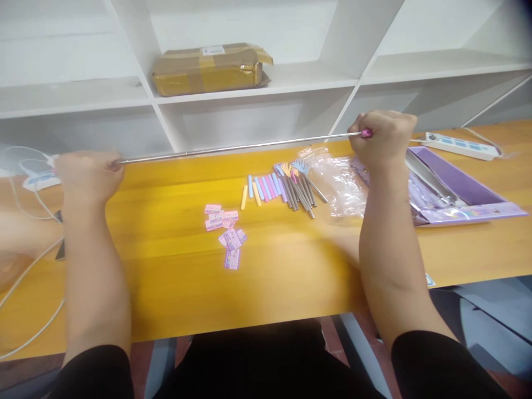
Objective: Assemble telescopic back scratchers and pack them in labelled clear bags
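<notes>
Silvery, slender rod (245, 146) runs straight from left fist (89, 176) to right fist (385, 137).

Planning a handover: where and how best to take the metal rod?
Probably mid-shaft, pinched across its thin width, coming from above. The metal rod is long, straight and nearly level. The left hand and right hand are closed round it at either side, so the bare span between them offers the most room.
</notes>
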A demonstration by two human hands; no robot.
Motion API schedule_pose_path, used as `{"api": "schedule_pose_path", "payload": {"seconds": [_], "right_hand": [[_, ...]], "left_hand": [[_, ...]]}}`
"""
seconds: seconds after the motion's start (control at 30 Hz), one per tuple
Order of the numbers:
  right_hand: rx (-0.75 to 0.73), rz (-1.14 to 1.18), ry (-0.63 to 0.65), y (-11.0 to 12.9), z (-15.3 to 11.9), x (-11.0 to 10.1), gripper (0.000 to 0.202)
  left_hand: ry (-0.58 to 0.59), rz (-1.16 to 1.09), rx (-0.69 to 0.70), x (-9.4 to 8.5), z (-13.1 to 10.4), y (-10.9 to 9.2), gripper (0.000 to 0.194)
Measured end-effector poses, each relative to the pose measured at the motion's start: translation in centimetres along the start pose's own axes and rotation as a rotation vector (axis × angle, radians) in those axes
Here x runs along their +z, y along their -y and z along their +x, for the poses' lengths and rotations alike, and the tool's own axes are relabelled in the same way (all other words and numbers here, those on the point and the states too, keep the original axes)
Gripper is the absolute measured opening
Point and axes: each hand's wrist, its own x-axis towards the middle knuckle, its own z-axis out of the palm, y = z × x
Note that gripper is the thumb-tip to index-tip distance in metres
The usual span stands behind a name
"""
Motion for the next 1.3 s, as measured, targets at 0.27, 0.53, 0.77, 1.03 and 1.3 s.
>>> {"api": "schedule_pose_path", "payload": {"seconds": [0.27,0.53,0.77,1.03,1.3], "right_hand": [[0.02,0.057,-0.055,0.2,-0.2,-0.6,0.051],[0.072,0.039,-0.034,0.5,-0.1,-0.7,0.051],[0.058,0.035,-0.03,0.5,-0.2,-1.0,0.051],[0.092,-0.034,-0.031,0.5,0.0,-0.7,0.05],[0.06,0.0,-0.049,0.3,-0.1,-0.6,0.053]], "left_hand": [[-0.012,0.025,-0.026,-0.8,-0.3,-0.5,0.026],[-0.028,0.019,-0.023,-1.2,-0.4,-0.8,0.027],[-0.041,0.022,-0.02,-1.3,-0.3,-0.8,0.026],[-0.033,0.024,-0.024,-1.0,-0.4,-0.3,0.025],[-0.037,0.025,-0.01,-1.2,-0.6,-0.4,0.024]]}}
